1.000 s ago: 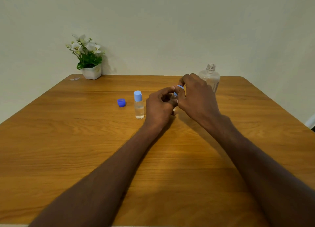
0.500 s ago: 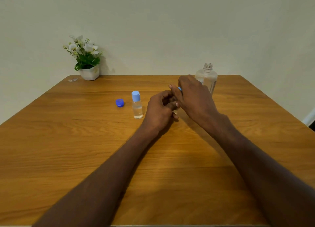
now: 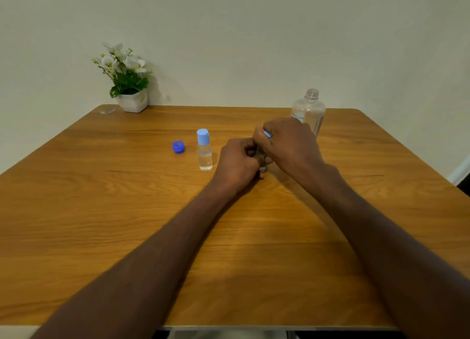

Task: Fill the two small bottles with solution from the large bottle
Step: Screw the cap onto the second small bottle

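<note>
**Both hands closed on second small bottle, centre of frame**

Wooden tabletop (image 3: 101,224) fills the lower two thirds of the frame; pale wall behind it. Two bare forearms enter from the bottom edge and meet just right of centre.

Large bottle (image 3: 309,111): clear, upright, right of centre near the far edge of the tabletop. Neck uncapped, threads showing. Its lower part is hidden behind the right hand.

Potted plant (image 3: 128,80): white flowers, green leaves, white pot, upper left of the frame at the far edge of the tabletop.

Right hand (image 3: 290,143): curled over the top of a small bottle, fingers closed on its light blue cap (image 3: 267,134), of which only a sliver shows.

Left hand (image 3: 239,163): fingers closed round the body of that same small bottle (image 3: 262,169). Only a bit of its clear base shows below the hands, at or just above the tabletop; fill level cannot be read.

Capped small bottle (image 3: 204,150): upright just left of the left hand, not touched. Light blue cap on, clear liquid inside.

Dark blue cap (image 3: 178,146): lies loose on the tabletop, just left of the capped small bottle, apart from it.
</note>
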Action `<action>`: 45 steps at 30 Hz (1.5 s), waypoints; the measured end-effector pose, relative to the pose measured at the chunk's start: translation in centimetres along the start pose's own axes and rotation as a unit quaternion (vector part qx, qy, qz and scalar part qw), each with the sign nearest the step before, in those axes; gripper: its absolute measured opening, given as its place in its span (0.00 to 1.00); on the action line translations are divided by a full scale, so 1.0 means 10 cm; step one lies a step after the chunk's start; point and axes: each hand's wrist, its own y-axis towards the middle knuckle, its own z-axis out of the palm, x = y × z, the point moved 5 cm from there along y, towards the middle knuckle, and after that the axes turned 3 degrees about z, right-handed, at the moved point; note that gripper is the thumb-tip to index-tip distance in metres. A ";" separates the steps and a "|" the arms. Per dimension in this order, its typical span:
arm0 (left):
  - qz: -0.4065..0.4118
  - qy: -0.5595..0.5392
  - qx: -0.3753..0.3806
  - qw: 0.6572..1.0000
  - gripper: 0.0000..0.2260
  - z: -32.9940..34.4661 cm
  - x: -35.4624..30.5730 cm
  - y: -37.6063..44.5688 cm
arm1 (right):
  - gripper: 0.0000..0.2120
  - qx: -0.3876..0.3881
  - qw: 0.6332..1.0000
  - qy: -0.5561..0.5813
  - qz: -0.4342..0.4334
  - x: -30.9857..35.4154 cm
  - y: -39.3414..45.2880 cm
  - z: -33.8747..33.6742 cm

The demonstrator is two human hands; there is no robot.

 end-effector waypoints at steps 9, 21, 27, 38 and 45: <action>0.053 0.120 -0.058 0.990 0.09 -0.03 -0.04 -0.02 | 0.22 -0.053 0.992 -0.038 0.112 0.06 -0.07 0.00; 0.049 0.189 -0.118 0.974 0.04 -0.07 -0.05 0.00 | 0.17 -0.047 0.998 0.032 0.042 0.09 -0.12 0.13; 0.050 0.209 -0.105 0.971 0.04 -0.05 -0.09 -0.03 | 0.14 -0.056 0.994 0.092 0.027 0.02 -0.09 0.21; 0.004 0.213 -0.084 0.973 0.30 -0.07 -0.10 -0.32 | 0.18 -0.040 0.985 0.162 0.052 -0.06 -0.16 0.27; -0.008 0.104 -0.155 0.982 0.13 -0.21 -0.17 -0.66 | 0.24 -0.039 0.986 0.149 0.070 -0.06 -0.20 0.21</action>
